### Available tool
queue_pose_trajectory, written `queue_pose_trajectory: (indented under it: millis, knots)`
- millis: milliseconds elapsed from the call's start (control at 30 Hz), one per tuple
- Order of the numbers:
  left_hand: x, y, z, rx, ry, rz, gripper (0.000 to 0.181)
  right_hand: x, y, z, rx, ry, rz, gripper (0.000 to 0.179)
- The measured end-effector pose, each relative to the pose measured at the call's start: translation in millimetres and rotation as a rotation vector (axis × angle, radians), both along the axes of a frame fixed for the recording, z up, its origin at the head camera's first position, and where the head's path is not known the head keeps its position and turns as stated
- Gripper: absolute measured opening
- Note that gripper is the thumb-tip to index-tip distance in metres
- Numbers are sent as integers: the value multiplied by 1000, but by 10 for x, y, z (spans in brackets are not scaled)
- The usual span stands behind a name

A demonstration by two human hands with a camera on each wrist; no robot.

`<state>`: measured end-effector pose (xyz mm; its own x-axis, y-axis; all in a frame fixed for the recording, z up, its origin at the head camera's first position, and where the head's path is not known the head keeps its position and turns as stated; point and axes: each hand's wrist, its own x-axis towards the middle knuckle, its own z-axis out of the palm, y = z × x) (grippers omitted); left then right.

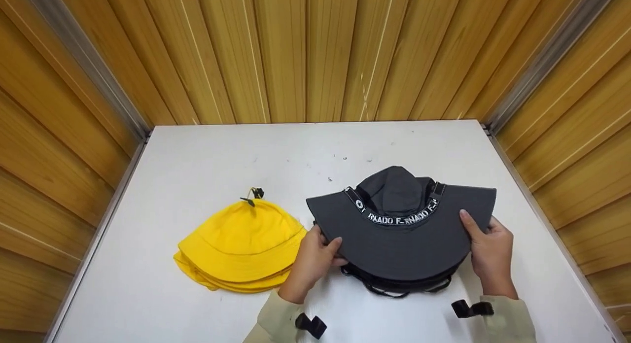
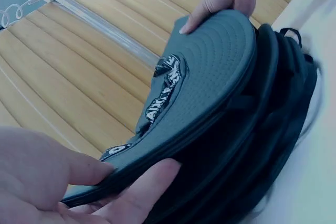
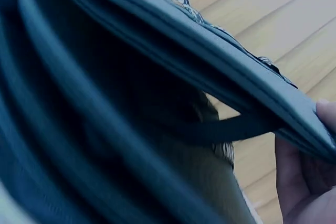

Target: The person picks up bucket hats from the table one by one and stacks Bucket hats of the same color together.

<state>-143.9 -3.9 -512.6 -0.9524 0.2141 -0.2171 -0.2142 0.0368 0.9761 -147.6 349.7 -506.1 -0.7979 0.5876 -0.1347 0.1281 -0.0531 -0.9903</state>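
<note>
A dark grey wide-brimmed hat (image 1: pixel 404 252), with white lettering along its band, is tilted with its brim toward me. My left hand (image 1: pixel 314 254) pinches the brim's left side between thumb and fingers. On the opposite side, my right hand (image 1: pixel 493 252) grips the brim with its thumb on top. Beneath lie several more dark hats (image 2: pixel 268 72), stacked with their brims apart from the upper one. A dark strap (image 3: pixel 226 131) hangs under the raised brim in the right wrist view. The lower hats are mostly hidden in the head view.
Several yellow bucket hats (image 1: pixel 241 239) lie stacked left of my left hand, with a dark cord toggle (image 1: pixel 258 192) on top. Everything rests on a white table (image 1: pixel 222 155). Wood-patterned panels (image 1: pixel 325 57) enclose its back and sides.
</note>
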Motion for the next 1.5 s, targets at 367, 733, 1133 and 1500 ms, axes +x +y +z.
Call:
queue_pose_trajectory:
  millis: [367, 733, 1133, 1500]
  knots:
    - [88, 10, 42, -246, -58, -147, 29, 99, 108, -132, 778, -193, 5, 70]
    - [155, -717, 291, -355, 248, -72, 28, 268, -435, -153, 935, 159, 433, 53]
    - [243, -1155, -73, -1050, 271, -92, 85, 334, -684, -359, 1119, 155, 842, 82]
    - [193, -1174, -210, -1008, 309, -78, 85, 263, -653, -454, 1057, 135, 861, 82]
